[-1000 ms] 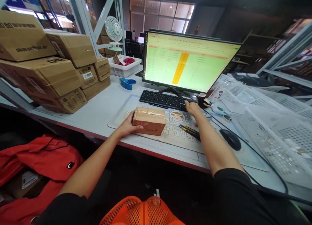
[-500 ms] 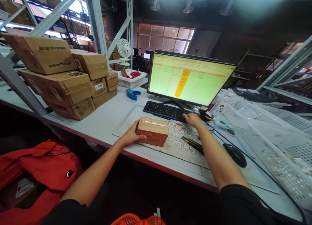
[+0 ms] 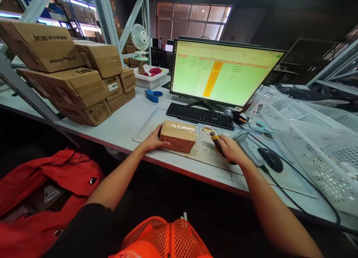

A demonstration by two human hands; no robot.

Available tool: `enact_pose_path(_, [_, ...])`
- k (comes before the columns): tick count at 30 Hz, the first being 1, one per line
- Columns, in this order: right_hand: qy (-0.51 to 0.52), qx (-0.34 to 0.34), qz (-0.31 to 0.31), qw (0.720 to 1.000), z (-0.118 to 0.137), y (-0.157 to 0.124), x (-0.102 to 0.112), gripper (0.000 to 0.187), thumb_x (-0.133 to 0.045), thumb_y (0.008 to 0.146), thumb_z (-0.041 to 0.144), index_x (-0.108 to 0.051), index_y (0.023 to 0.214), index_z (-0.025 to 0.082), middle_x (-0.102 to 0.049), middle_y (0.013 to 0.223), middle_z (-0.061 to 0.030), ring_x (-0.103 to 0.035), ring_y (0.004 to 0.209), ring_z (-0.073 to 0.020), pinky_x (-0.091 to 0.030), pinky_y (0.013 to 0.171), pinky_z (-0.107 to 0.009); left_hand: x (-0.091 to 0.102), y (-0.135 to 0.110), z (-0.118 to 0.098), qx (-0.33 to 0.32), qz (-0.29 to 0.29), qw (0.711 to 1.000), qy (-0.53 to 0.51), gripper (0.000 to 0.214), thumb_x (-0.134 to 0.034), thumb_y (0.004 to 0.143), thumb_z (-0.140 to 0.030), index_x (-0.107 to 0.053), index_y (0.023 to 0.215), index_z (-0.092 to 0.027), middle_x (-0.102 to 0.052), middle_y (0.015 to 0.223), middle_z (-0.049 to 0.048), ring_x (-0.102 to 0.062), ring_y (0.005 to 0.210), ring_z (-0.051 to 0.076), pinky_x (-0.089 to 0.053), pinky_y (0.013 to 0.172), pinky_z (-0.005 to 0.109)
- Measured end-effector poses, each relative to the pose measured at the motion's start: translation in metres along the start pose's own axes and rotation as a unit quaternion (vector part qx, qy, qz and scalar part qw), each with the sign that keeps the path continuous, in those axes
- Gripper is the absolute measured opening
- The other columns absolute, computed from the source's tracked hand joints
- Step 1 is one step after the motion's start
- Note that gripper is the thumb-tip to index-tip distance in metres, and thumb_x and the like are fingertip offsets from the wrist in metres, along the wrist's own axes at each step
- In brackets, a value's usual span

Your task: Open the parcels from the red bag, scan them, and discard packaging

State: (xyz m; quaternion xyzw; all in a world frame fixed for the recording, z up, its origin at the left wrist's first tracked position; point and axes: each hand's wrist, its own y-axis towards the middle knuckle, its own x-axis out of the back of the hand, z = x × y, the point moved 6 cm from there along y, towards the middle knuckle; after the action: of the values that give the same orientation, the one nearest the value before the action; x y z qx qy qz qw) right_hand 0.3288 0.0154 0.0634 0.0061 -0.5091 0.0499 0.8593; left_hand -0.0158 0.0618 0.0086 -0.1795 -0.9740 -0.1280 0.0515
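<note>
My left hand (image 3: 154, 139) grips the left end of a small taped cardboard box (image 3: 179, 141), thumb along its front side. The box rests on a printed desk mat (image 3: 148, 129). My right hand (image 3: 229, 149) is closed around a black-and-yellow utility knife (image 3: 219, 145), just right of the box and apart from it. Whether its blade is out cannot be made out. Beside the right hand lies a grey handheld scanner (image 3: 248, 149) with a cable, partly hidden by the hand and forearm. A black mouse (image 3: 270, 159) sits farther right.
Behind the box stand a black keyboard (image 3: 200, 115) and a lit monitor (image 3: 220, 73). Stacked cartons (image 3: 84, 88) fill the left. A blue tape dispenser (image 3: 153, 95) and white basket (image 3: 152, 79) sit at the back; plastic crates (image 3: 316, 157) line the right.
My right hand has left the keyboard's right end, moved down toward me and picked up the utility knife from the mat. My left hand still holds the box. The view has shifted.
</note>
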Motion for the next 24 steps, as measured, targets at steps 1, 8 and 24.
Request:
enact_pose_path(1, [0.105,0.005,0.021,0.994,0.007,0.004,-0.004,0.039,-0.031,0.105,0.033,-0.060,0.125,0.017,-0.073,0.098,-0.0124,-0.072,0.083,-0.0269,-0.059,0.077,-0.037,0.000,0.000,0.000,-0.001,0.003,1.000,-0.003,0.122,-0.098,0.056,-0.051,-0.034,0.155,-0.019,-0.052,0.154,0.0178,-0.048,0.145,0.039,-0.035,0.125,0.053])
enact_pose_path(8, [0.150,0.136,0.028,0.979,0.055,0.025,-0.016,0.038,-0.047,0.101,0.042,-0.066,0.123,0.018,-0.071,0.106,-0.0115,-0.070,0.088,-0.0259,-0.061,0.079,-0.040,0.000,-0.001,-0.001,-0.026,0.006,1.000,0.006,0.126,-0.098,0.057,-0.055,-0.032,0.158,-0.019,-0.047,0.158,0.0195,-0.046,0.147,0.038,-0.038,0.124,0.052])
enact_pose_path(24, [-0.051,0.243,-0.122,0.961,0.075,-0.037,-0.027,0.054,-0.048,0.105,0.035,-0.053,0.156,0.018,-0.071,0.112,-0.0139,-0.068,0.101,-0.0303,-0.056,0.093,-0.044,-0.001,-0.002,-0.005,-0.024,-0.019,0.999,0.042,0.112,-0.096,0.058,-0.052,-0.040,0.150,-0.018,-0.058,0.147,0.0169,-0.052,0.141,0.037,-0.040,0.122,0.050])
